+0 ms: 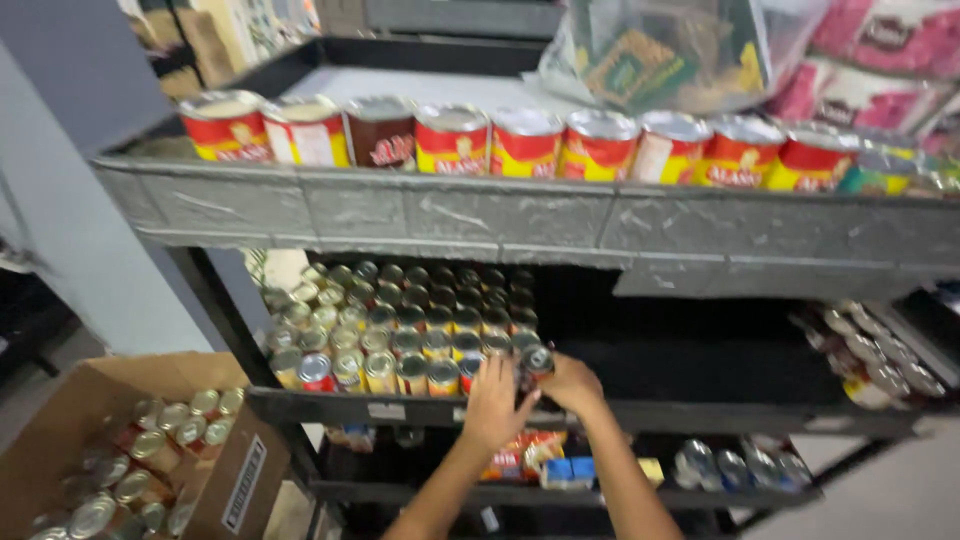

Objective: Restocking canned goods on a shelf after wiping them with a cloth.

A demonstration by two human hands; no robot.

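Cans fill most of this scene. Nearest, at about 7 o'clock, an open cardboard box (215,470) stands on the floor with many small cans (150,450) inside, their metal lids up.

At about 6 o'clock two bare forearms rise toward the middle shelf (330,408). The left hand (493,402) is spread, fingers up, and lies against the front cans of the row; it seems to steady them, not to grip one. The right hand (572,383) is closed around a small can (537,361), which stands upright at the right end of the front row, touching or just beside its neighbour; the blur does not let me say which. Below, on the lower shelf (420,492), lie an orange packet (520,455) and some more cans at 5 o'clock.

I judge the small can to be stiff and rather heavy for its size, with a smooth paper label and a metal rim. It may slip a little, so the best hold is around the side wall, thumb against fingers, not on the lid.

Behind the hands, toward 11 o'clock, rows of similar cans (400,320) go deep into the shelf. At 3 o'clock other tins lie on their sides. Farthest, at 12 o'clock, the grey top shelf (400,215) carries a line of bigger red and yellow cans (520,145), and above them plastic-wrapped packages (680,50).
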